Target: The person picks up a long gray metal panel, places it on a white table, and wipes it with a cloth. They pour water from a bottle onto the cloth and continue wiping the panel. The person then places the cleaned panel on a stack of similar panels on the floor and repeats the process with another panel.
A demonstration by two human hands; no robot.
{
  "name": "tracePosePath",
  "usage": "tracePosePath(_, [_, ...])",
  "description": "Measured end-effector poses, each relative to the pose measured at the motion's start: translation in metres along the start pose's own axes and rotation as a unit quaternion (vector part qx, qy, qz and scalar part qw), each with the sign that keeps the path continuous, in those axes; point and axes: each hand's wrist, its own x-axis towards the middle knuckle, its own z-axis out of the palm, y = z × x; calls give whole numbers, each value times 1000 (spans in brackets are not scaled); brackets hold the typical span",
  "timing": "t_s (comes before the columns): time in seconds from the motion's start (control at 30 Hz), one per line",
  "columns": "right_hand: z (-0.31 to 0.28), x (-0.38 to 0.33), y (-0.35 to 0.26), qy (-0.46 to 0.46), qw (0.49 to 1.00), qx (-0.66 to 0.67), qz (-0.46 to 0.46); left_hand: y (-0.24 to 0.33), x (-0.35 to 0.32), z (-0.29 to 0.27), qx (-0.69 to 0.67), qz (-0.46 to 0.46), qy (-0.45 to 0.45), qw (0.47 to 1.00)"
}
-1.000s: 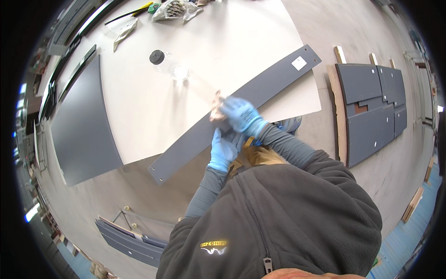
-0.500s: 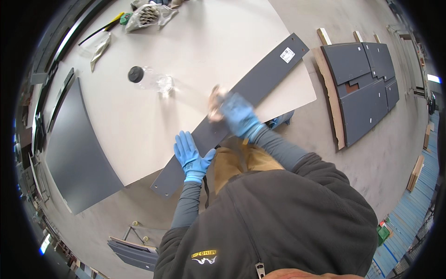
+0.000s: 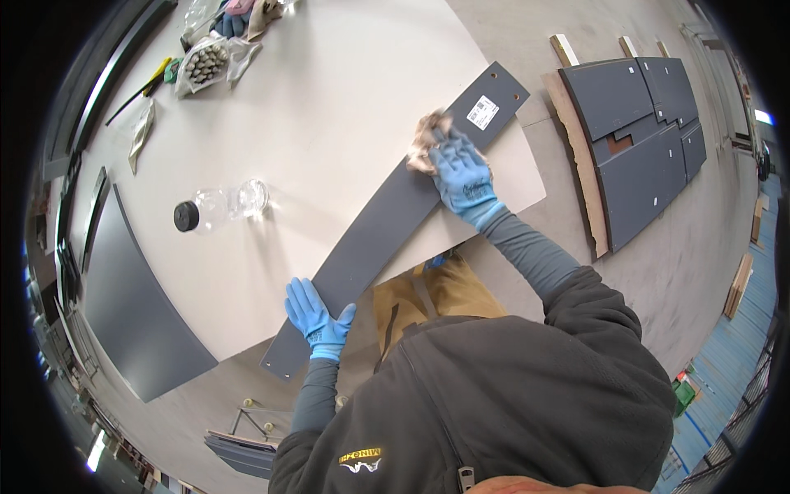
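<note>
A long dark grey panel (image 3: 374, 235) lies slantwise across the white tabletop, its near left end jutting past the edge. Drilled holes show at both ends, and a white label (image 3: 482, 113) sticks near the far right one. My left hand (image 3: 317, 319), in a blue glove, rests flat on the panel's near end with fingers stretched out. Also gloved in blue, my right hand (image 3: 462, 174) presses a crumpled beige rag (image 3: 429, 142) against the panel just short of the label. Left of the panel, a clear plastic bottle (image 3: 216, 207) with a black cap lies on its side.
The white table (image 3: 329, 107) carries a bag of metal fittings (image 3: 206, 64) and a yellow-handled tool (image 3: 156, 76) at the far left. A wide grey panel (image 3: 140, 305) stands left. Stacked grey panels (image 3: 642, 181) rest on the right; more panels (image 3: 239, 451) sit low on the left.
My right hand has carried the rag up the panel toward the label. My left hand stays flat on the near end. The view has shifted a little.
</note>
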Motion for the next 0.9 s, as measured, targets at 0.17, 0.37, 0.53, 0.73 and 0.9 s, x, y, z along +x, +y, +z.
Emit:
tracePosePath(0.17, [3, 42, 128, -111, 948, -53, 293, -1, 0, 2, -2, 4, 5, 1000])
tracePosePath(0.37, [13, 26, 71, -104, 985, -104, 90, -1, 2, 2, -11, 14, 23, 1000])
tracePosePath(0.53, [16, 21, 144, -88, 960, -9, 265, -2, 1, 3, -8, 16, 21, 1000])
tracePosePath(0.73, [40, -20, 76, -76, 916, -50, 390, -2, 2, 4, -2, 3, 19, 1000])
tracePosePath(0.9, [5, -17, 58, -43, 973, -67, 217, -2, 3, 2, -13, 14, 36, 999])
